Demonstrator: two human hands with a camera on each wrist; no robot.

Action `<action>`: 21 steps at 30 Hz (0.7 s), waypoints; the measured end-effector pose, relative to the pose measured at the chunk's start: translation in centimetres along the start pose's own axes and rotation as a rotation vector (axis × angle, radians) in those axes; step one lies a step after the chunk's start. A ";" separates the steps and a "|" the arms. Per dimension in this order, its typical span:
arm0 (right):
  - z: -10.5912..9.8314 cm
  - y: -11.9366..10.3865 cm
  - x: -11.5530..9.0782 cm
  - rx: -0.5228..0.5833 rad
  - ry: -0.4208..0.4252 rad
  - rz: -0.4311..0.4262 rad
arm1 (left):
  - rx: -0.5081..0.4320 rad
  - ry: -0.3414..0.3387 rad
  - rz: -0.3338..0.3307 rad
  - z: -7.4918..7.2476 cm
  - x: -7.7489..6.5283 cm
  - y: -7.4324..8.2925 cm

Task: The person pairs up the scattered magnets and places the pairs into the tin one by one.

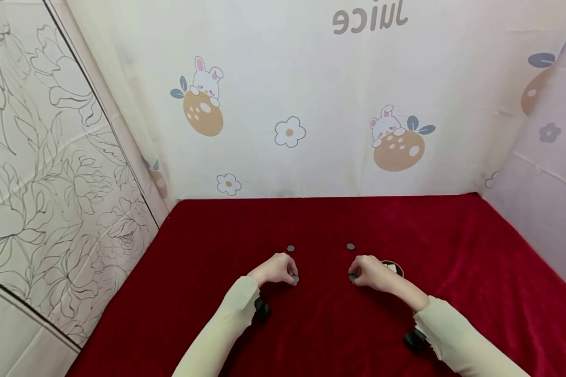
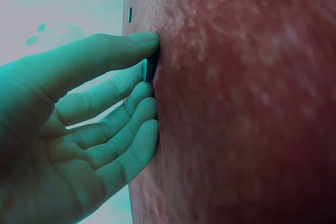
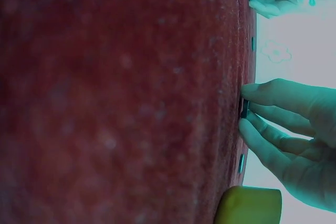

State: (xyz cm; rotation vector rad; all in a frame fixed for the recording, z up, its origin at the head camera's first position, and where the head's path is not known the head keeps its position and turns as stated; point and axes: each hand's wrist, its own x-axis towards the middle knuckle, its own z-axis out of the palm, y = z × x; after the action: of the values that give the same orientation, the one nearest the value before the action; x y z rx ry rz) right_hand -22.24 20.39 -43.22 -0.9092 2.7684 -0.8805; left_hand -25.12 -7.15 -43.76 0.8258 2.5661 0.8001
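Note:
Two small grey round discs lie flat on the red cloth, a left one [image 1: 290, 248] and a right one [image 1: 350, 246], both beyond the hands. My left hand [image 1: 277, 269] pinches a third grey disc [image 1: 296, 279] between thumb and fingers, down at the cloth; the left wrist view shows its dark edge [image 2: 149, 70] below the thumb tip. Opposite it, my right hand [image 1: 372, 273] has thumb and fingertips on another grey disc [image 1: 352, 277], also at cloth level. Seen from the right wrist, that disc stays partly hidden by the fingers [image 3: 268, 142].
Just behind my right hand stands a round container [image 1: 400, 270] with a dark inside and white pieces in it. Its yellow side [image 3: 252, 206] shows in the right wrist view. A printed curtain [image 1: 311, 173] hangs along the far edge of the cloth-covered table [image 1: 311, 335].

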 end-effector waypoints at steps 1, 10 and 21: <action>0.0 0.0 0.0 0.001 -0.001 -0.006 | -0.002 -0.001 0.004 0.1 0.1 0.1; 0.5 -0.6 0.7 0.035 -0.017 -0.035 | 0.002 -0.010 -0.005 0.7 0.9 1.4; 1.1 -1.7 1.9 0.036 -0.032 -0.042 | 0.018 -0.011 0.008 1.6 2.1 2.7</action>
State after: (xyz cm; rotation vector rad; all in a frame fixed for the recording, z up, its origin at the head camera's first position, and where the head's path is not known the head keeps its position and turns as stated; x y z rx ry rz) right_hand -22.69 17.64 -43.04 -0.9698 2.7066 -0.9105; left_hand -24.85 -3.40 -43.72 0.8439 2.5652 0.7735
